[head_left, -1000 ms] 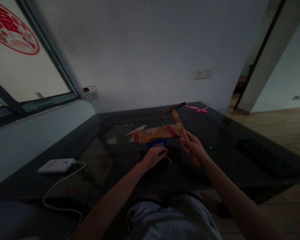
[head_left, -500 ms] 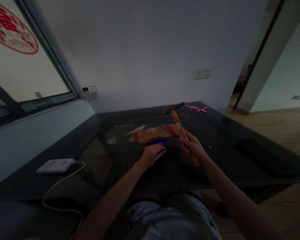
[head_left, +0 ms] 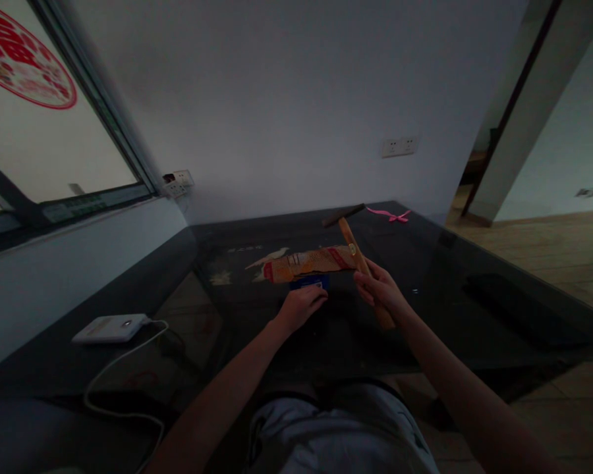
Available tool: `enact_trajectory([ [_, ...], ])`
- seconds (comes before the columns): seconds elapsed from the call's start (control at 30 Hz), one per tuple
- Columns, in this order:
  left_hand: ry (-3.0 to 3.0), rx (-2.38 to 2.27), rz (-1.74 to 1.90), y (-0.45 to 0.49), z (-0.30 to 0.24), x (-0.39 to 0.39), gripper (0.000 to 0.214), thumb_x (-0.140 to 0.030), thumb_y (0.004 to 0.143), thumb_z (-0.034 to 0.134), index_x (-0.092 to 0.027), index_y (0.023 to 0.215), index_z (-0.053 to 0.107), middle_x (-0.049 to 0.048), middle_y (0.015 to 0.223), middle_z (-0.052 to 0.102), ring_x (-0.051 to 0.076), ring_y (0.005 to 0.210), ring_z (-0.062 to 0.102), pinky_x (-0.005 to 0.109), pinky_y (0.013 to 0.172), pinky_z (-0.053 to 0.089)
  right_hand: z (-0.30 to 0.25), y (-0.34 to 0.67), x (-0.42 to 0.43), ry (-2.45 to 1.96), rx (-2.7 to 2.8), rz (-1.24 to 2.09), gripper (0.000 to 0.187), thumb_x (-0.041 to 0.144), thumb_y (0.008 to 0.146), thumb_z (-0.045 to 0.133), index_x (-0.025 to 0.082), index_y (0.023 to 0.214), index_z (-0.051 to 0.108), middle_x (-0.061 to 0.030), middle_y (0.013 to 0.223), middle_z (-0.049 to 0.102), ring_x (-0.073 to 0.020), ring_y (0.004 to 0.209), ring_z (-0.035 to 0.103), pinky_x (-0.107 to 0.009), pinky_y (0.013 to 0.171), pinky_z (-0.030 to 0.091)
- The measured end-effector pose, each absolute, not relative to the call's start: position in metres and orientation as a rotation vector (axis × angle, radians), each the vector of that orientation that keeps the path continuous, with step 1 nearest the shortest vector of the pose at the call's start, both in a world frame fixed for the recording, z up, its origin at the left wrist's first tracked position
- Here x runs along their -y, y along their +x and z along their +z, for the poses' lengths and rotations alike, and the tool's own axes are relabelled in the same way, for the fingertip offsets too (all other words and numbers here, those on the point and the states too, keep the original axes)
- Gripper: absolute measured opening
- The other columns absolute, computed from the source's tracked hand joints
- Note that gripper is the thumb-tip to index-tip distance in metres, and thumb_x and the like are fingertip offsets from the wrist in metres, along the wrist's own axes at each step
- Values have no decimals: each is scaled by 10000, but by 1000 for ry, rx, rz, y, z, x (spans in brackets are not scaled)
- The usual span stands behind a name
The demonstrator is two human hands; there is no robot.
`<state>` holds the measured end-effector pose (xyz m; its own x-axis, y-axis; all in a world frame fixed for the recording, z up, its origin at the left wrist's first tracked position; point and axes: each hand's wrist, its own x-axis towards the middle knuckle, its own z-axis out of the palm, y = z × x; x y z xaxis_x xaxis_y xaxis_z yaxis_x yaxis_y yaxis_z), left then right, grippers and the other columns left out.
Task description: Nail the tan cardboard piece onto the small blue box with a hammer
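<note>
A dim room with a plain pale wall [head_left: 277, 118] surrounds a dark, glossy table [head_left: 415, 243]; clock directions run from the patterned packet at its middle, twelve pointing away from the person. The hammer [head_left: 360, 259] has a smooth orange-brown wooden handle with a small gold mark and a slim, dark head. The packet [head_left: 306, 264] is tan and crinkled, red at its nine o'clock end and red-striped near three. A blue item [head_left: 308, 282] shows at its six o'clock edge.

A white device [head_left: 109, 328] with a pale cable [head_left: 123, 357] lies at eight o'clock, a pink ribbon [head_left: 399, 218] at two, and a black flat object [head_left: 524, 313] between three and four. Wall sockets [head_left: 399, 147] sit at one, a window [head_left: 10, 131] with a red round decal [head_left: 22, 59] at ten, and wooden floor [head_left: 558, 243] at three.

The hands are apart. The right hand [head_left: 381, 289] is wrapped round the handle, whose long axis runs from five to eleven; the head crosses it, eight to two. The handle overlaps the packet's three o'clock end in view; contact cannot be told. The packet's long axis runs nine to three. The left hand [head_left: 300, 305], at six, has its fingers drawn together beside the blue item; whether they grip anything cannot be seen.
</note>
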<state>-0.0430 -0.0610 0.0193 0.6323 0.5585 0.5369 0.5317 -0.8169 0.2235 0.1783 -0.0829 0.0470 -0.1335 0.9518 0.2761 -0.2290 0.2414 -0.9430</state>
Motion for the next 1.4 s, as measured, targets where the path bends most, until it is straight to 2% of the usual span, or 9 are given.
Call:
enact_trajectory([
  [0.3, 2820, -914, 894, -45, 21, 59, 145, -219, 881, 495, -175, 922, 626, 46, 919, 676, 149, 870, 642, 249, 774, 497, 48, 177, 82, -781, 1261, 1243, 555, 325, 746, 619, 157, 1229, 405, 126, 449, 415, -46, 275, 314, -181, 270, 235],
  [0.43, 2785, -909, 897, -44, 19, 58, 143, -224, 881, 496, -172, 909, 627, 45, 902, 674, 149, 836, 643, 254, 758, 496, 50, 177, 84, -801, 1270, 1234, 517, 333, 748, 614, 160, 1198, 427, 121, 456, 420, -43, 279, 313, -184, 271, 238],
  [0.9, 2596, -950, 853, -43, 17, 59, 134, -180, 779, 644, -159, 911, 635, 26, 852, 676, 128, 739, 638, 214, 683, 483, 50, 177, 84, -792, 1264, 1238, 607, 322, 741, 608, 134, 1276, 393, 132, 418, 405, -51, 267, 300, -188, 273, 217],
  [1.1, 2581, -911, 962, -45, 29, 65, 125, -236, 820, 601, -173, 917, 648, 32, 889, 683, 137, 796, 640, 238, 732, 496, 49, 177, 85, -782, 1265, 1218, 493, 338, 741, 619, 159, 1168, 448, 125, 440, 417, -45, 274, 315, -178, 277, 222],
  [1.27, 2449, -933, 1221, -50, 46, 68, 145, -300, 811, 617, -172, 855, 669, 39, 847, 697, 151, 792, 647, 264, 765, 501, 47, 178, 84, -788, 1285, 1240, 523, 341, 768, 603, 164, 1224, 420, 135, 405, 389, -49, 266, 301, -179, 280, 222],
  [1.4, 2386, -975, 1245, -52, 51, 68, 185, -342, 810, 611, -172, 805, 682, 36, 794, 701, 155, 744, 650, 264, 724, 505, 47, 178, 83, -803, 1285, 1238, 517, 341, 764, 608, 164, 1213, 422, 132, 417, 396, -52, 268, 313, -182, 278, 221],
])
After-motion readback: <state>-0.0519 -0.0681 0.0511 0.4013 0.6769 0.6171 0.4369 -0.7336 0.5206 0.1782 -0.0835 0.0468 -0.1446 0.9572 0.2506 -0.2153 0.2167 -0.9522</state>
